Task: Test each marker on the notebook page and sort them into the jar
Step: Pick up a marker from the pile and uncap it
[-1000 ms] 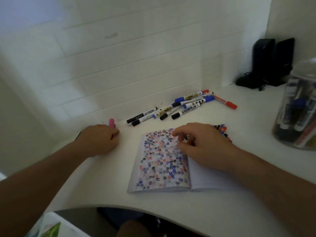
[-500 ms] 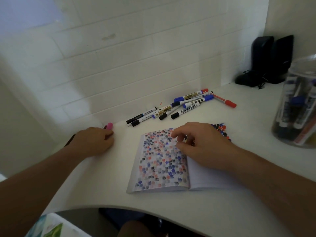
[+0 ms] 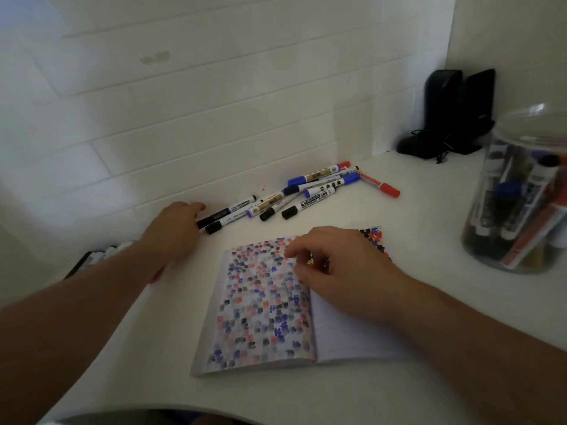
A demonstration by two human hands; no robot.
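Observation:
An open notebook lies on the white desk, its left page covered in red, blue and black test marks. My right hand rests on the notebook's middle with loosely curled fingers and holds nothing. A pile of several markers lies against the wall. My left hand reaches to the pile's left end, its fingertips at two black-capped markers, not closed round them. A pink marker lies on the desk, mostly hidden under my left forearm. At the right stands a clear jar with several markers inside.
A red-capped marker lies apart at the pile's right end. Two black speakers with a cable stand in the back right corner. A dark flat object with white items sits at the desk's left edge. The tiled wall is close behind.
My left hand has let go of the pink marker and moved right and forward to the black-capped markers. The right hand has stayed on the notebook.

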